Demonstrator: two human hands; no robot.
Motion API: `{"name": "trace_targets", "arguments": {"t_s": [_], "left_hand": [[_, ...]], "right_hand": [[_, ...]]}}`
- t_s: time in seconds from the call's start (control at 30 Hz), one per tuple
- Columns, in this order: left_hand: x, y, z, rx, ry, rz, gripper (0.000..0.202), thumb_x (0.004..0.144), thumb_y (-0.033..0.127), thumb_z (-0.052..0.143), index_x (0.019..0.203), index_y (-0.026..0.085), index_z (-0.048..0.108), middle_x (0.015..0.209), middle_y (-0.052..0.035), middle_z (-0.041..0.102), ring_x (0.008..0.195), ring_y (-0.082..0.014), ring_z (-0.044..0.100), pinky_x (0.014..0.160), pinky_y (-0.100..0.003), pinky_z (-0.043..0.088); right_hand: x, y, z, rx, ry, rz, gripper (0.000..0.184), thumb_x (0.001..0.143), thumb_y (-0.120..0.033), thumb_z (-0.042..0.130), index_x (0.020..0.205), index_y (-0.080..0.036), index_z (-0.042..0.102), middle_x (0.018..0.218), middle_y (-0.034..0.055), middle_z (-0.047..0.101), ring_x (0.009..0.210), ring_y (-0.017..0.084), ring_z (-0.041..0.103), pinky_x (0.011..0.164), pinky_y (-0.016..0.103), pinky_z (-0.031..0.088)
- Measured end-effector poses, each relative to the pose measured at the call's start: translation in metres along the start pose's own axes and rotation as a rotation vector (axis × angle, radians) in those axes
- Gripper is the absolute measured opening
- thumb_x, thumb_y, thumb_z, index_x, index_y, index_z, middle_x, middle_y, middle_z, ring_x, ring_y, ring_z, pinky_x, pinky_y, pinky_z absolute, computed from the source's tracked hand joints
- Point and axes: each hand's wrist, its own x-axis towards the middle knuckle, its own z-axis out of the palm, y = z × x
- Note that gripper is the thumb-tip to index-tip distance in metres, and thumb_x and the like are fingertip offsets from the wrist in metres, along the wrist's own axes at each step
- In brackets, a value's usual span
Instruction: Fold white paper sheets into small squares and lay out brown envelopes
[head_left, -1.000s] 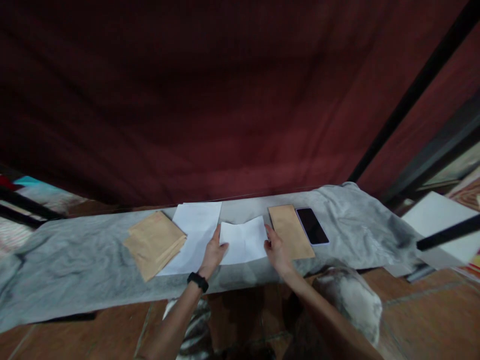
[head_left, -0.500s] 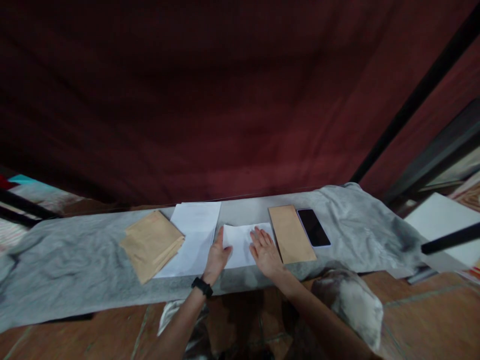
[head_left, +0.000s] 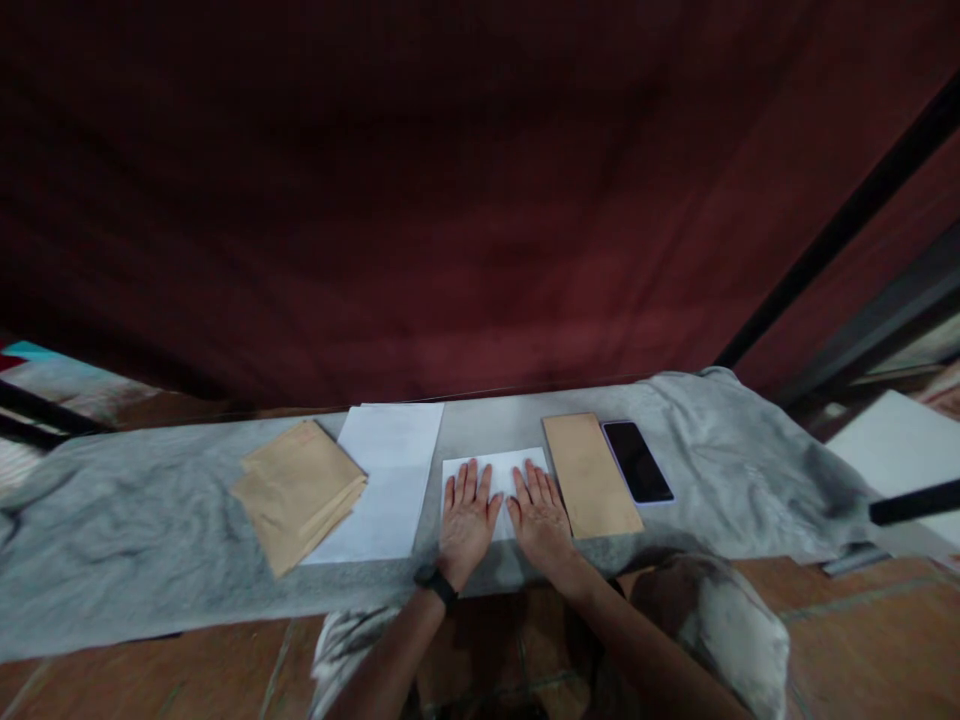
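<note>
A folded sheet of white paper (head_left: pixel 498 470) lies on the grey cloth right in front of me. My left hand (head_left: pixel 466 518) rests flat on its left half, fingers stretched forward. On the right half lies my right hand (head_left: pixel 541 520), also flat with its fingers out. Both palms cover much of the paper. Just right of it is a brown envelope (head_left: pixel 591 475), close to my right hand. To the left, a stack of white paper sheets (head_left: pixel 394 470) lies partly under a pile of brown envelopes (head_left: pixel 304 490).
A phone (head_left: pixel 637 462) lies face up beside the single envelope. Grey cloth (head_left: pixel 135 530) covers the long, low surface. A dark red curtain (head_left: pixel 480 220) hangs behind it. At the right are a black bar (head_left: pixel 915 500) and a white board (head_left: pixel 900 450).
My left hand has moved from the paper's left edge onto its top and flattened. My right hand has come slightly nearer to me, and the paper now lies flatter.
</note>
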Motion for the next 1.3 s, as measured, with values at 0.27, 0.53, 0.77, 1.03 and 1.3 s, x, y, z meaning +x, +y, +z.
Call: {"name": "trace_targets", "arguments": {"t_s": [0.27, 0.53, 0.77, 1.03, 1.3], "left_hand": [[-0.003, -0.008, 0.002, 0.003, 0.008, 0.045, 0.055, 0.099, 0.036, 0.039, 0.152, 0.021, 0.04, 0.16, -0.0104, 0.036, 0.151, -0.0271, 0.026, 0.122, -0.051, 0.019], [-0.002, -0.005, 0.0, -0.003, 0.002, 0.047, 0.057, 0.098, 0.036, 0.041, 0.153, 0.02, 0.038, 0.161, -0.0116, 0.032, 0.151, -0.0279, 0.025, 0.122, -0.051, 0.018], [-0.003, -0.007, 0.001, 0.063, -0.037, 0.068, 0.058, 0.095, 0.022, 0.039, 0.153, 0.019, 0.037, 0.161, -0.0107, 0.033, 0.152, -0.0274, 0.022, 0.123, -0.053, 0.017], [-0.008, -0.017, 0.001, 0.191, 0.019, 0.009, 0.057, 0.101, 0.036, 0.033, 0.152, 0.01, 0.037, 0.16, -0.0162, 0.033, 0.149, -0.0281, 0.029, 0.121, -0.05, 0.026], [-0.014, -0.017, 0.005, 0.204, 0.162, -0.146, 0.059, 0.1, 0.031, 0.031, 0.149, -0.001, 0.037, 0.153, -0.0245, 0.041, 0.146, -0.0316, 0.035, 0.119, -0.052, 0.03]], "right_hand": [[0.031, 0.0, 0.003, 0.03, -0.033, -0.065, 0.051, 0.102, -0.029, 0.036, 0.151, -0.015, 0.041, 0.157, 0.0122, 0.04, 0.148, 0.028, 0.032, 0.12, 0.05, 0.026], [0.049, 0.003, -0.001, 0.008, -0.078, -0.03, 0.051, 0.103, -0.03, 0.038, 0.149, -0.008, 0.042, 0.155, 0.0173, 0.041, 0.146, 0.028, 0.034, 0.12, 0.05, 0.024], [0.027, -0.016, -0.001, 0.04, -0.071, -0.197, 0.05, 0.104, -0.033, 0.037, 0.152, -0.018, 0.04, 0.16, 0.008, 0.036, 0.148, 0.026, 0.031, 0.123, 0.05, 0.018], [0.017, 0.001, 0.014, -0.019, 0.06, -0.106, 0.053, 0.103, -0.037, 0.043, 0.151, -0.014, 0.041, 0.157, 0.0148, 0.038, 0.146, 0.027, 0.035, 0.118, 0.048, 0.029], [0.01, -0.001, 0.018, -0.064, 0.097, 0.008, 0.059, 0.102, -0.038, 0.041, 0.153, -0.008, 0.034, 0.158, 0.0196, 0.034, 0.146, 0.031, 0.033, 0.118, 0.048, 0.028]]}}
